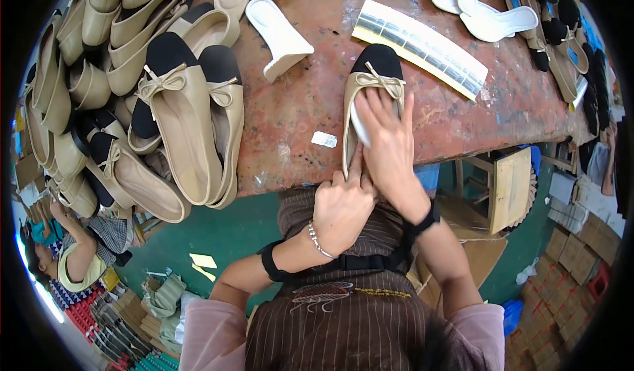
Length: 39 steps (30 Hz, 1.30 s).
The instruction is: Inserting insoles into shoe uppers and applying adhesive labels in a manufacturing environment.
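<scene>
A beige ballet flat (350, 90) with a black toe cap and a thin bow lies on the table in front of me, toe pointing away. My right hand (389, 140) reaches into its opening with fingers stretched toward the toe; the outermost finger stays outside along the shoe's right side. A white insole-like piece (359, 125) shows at the left of the opening, beside that hand; the rest is hidden. My left hand (343, 209) is at the heel, a finger extended along its end and the other fingers curled, gripping the shoe.
Matching flats (181, 117) are piled on the left. White insoles (277, 37) lie at the far left-centre and others (492, 22) at the far right. A sheet of silver stickers (422, 44) and a small white label (324, 138) flank the shoe. A person (76, 255) sits at left.
</scene>
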{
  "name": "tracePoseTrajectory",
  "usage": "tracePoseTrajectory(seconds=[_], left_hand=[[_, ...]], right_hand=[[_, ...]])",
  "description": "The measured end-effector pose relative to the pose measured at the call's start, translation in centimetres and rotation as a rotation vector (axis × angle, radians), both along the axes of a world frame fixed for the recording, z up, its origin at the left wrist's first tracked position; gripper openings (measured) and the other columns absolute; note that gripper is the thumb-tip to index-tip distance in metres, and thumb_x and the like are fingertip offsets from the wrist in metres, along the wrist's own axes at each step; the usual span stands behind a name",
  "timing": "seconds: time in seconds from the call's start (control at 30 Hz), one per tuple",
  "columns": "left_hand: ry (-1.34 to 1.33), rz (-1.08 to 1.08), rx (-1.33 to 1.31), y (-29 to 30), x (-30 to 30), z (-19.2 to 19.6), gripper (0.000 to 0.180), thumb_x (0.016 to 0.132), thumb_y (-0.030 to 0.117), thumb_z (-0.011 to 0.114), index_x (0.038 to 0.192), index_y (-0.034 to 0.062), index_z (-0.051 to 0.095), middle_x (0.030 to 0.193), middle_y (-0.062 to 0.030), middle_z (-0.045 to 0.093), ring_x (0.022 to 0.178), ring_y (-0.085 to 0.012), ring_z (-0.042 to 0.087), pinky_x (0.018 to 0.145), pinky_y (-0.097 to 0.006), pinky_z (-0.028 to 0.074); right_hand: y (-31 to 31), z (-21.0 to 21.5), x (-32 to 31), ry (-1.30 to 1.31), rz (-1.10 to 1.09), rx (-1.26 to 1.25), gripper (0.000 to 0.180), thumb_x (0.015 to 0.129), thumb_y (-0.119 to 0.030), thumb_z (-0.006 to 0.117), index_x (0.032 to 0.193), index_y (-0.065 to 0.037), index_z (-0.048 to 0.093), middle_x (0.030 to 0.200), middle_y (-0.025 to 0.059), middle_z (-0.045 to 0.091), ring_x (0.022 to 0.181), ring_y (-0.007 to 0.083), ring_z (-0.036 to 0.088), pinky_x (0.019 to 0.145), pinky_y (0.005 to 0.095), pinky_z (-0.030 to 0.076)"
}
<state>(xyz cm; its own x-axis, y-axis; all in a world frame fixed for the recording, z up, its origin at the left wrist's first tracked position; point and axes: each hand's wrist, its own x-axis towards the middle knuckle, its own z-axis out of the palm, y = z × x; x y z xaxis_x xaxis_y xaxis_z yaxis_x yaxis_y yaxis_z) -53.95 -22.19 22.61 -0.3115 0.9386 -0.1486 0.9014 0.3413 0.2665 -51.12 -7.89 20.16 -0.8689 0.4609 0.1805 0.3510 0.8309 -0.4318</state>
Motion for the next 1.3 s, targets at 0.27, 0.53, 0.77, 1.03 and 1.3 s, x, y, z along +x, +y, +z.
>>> tracePoseTrajectory(seconds=[0.27,0.53,0.77,1.03,1.3], left_hand=[[-0.042,0.019,0.044,-0.2,0.1,-1.1,0.054,0.070,0.027,0.080,0.113,-0.0040,0.069,0.141,-0.0267,0.055,0.076,-0.0275,0.067,0.058,-0.034,0.058],[-0.071,0.000,0.084,0.1,-0.7,-0.5,0.041,0.070,0.019,0.074,0.103,-0.0050,0.072,0.138,-0.0289,0.056,0.074,-0.0266,0.066,0.057,-0.033,0.057],[-0.118,-0.015,0.053,-0.1,-0.5,-0.4,0.037,0.068,0.018,0.075,0.097,-0.0051,0.073,0.131,-0.0273,0.060,0.074,-0.0276,0.065,0.060,-0.036,0.057],[-0.138,-0.016,0.030,0.0,-0.7,0.0,0.055,0.068,0.021,0.080,0.116,-0.0041,0.066,0.128,-0.0233,0.061,0.081,-0.0311,0.067,0.065,-0.038,0.059],[-0.146,-0.021,0.010,0.6,-0.7,0.8,0.057,0.070,0.022,0.078,0.120,-0.0022,0.065,0.139,-0.0244,0.055,0.085,-0.0295,0.066,0.072,-0.037,0.058]], right_hand=[[-2.1,0.1,2.7,-0.170,0.024,0.109,0.061,0.084,-0.003,0.056,0.142,0.008,0.040,0.145,0.0266,0.046,0.139,0.0394,0.042,0.120,0.0613,0.015],[-1.1,1.2,0.7,-0.162,-0.014,0.183,0.053,0.083,-0.005,0.053,0.132,0.014,0.047,0.123,0.0285,0.058,0.121,0.0421,0.055,0.120,0.0570,0.019],[0.4,-0.3,-1.0,-0.192,0.000,0.113,0.053,0.077,-0.002,0.057,0.128,0.009,0.049,0.124,0.0306,0.056,0.123,0.0435,0.052,0.118,0.0598,0.021],[1.7,2.0,-5.2,-0.706,-0.018,-0.011,0.037,0.086,-0.008,0.051,0.118,0.006,0.064,0.111,0.0234,0.068,0.115,0.0358,0.063,0.120,0.0648,0.003],[1.7,-1.6,-3.9,-0.462,0.020,0.446,0.038,0.084,-0.013,0.055,0.114,0.008,0.063,0.106,0.0247,0.064,0.115,0.0389,0.060,0.119,0.0667,0.008]])
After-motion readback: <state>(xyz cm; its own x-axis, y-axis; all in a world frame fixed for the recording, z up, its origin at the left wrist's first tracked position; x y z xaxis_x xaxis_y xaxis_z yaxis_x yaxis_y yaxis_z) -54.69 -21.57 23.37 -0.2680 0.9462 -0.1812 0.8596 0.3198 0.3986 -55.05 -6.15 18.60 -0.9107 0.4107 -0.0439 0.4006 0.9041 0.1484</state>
